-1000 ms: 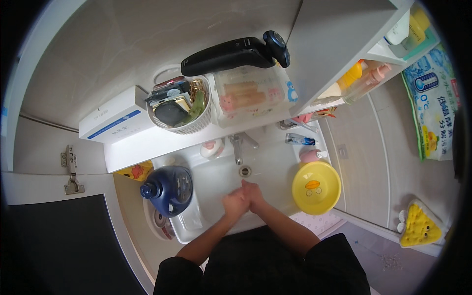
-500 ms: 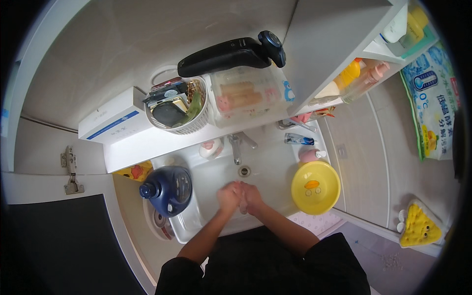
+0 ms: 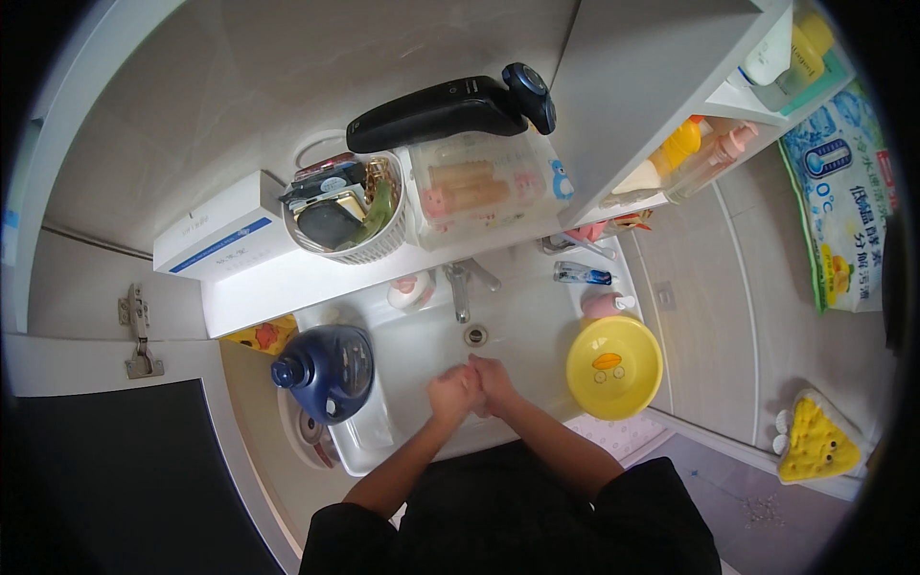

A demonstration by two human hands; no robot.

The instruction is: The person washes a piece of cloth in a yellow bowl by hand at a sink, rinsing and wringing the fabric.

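Observation:
Over the white sink [image 3: 402,422], my left hand [image 3: 450,393] and my right hand [image 3: 494,385] are pressed together near the front of the basin. The left hand is curled up against the inner side of the right, whose fingers are bent around it. Whether anything lies between the palms is hidden. Just beyond the hands are the round drain [image 3: 475,334] and the metal faucet [image 3: 461,292]. No stream of water can be made out under the spout.
At the sink's left stands a dark blue jug [image 3: 335,374]. On its right are a yellow basin [image 3: 628,383], a pink pump bottle [image 3: 604,306] and a clear-and-blue tube [image 3: 583,273]. A shelf behind holds a white box [image 3: 220,230], a filled basket [image 3: 359,251] and a black shaver [image 3: 431,110].
My hands stay joined over the basin, and their grip on each other has shifted. The left hand now sits slightly lower and more closed against the right.

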